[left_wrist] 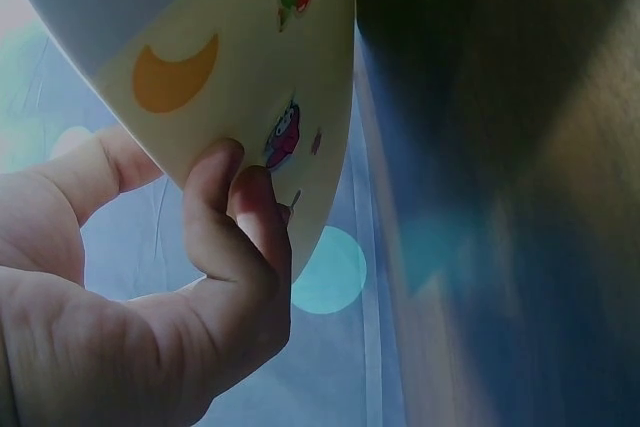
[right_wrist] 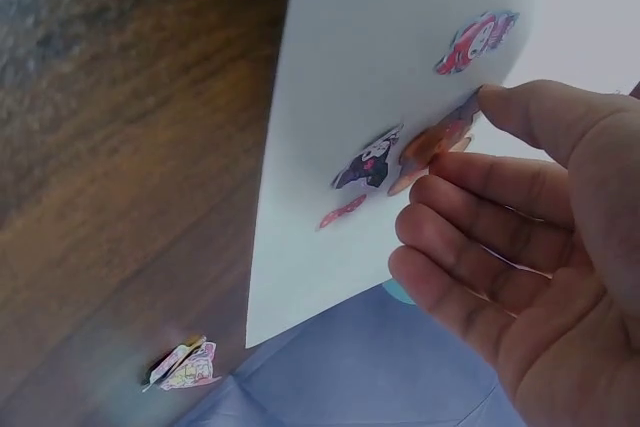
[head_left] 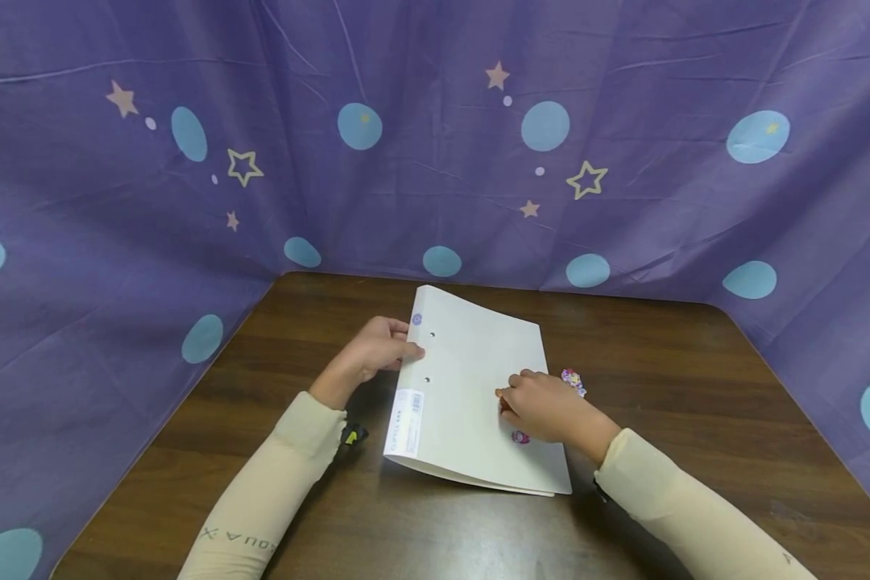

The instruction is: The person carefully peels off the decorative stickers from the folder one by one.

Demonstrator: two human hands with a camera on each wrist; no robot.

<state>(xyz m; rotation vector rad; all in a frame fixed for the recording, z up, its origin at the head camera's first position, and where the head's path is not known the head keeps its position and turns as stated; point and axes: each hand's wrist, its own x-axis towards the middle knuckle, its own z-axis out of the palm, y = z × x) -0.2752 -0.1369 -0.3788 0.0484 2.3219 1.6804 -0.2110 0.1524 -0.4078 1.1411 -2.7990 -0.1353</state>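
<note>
A white file folder (head_left: 471, 362) stands partly folded on the table, its spine with a printed label (head_left: 409, 423) toward the left. My left hand (head_left: 379, 346) grips the spine edge, thumb on the front cover and fingers behind. Stickers, among them an orange moon (left_wrist: 175, 75), mark the surface in the left wrist view. Over the front cover, my right hand (head_left: 544, 407) pinches an orange-brown sticker (right_wrist: 436, 144) between thumb and index finger, against or close to the cover. Beside it are a dark character sticker (right_wrist: 368, 162) and a red-and-pink character sticker (right_wrist: 478, 42).
A small pile of colourful stickers (head_left: 573, 382) lies on the brown wooden table (head_left: 696, 419), just right of the folder. A purple curtain (head_left: 435, 201) with stars and blue spots surrounds the table's back and sides.
</note>
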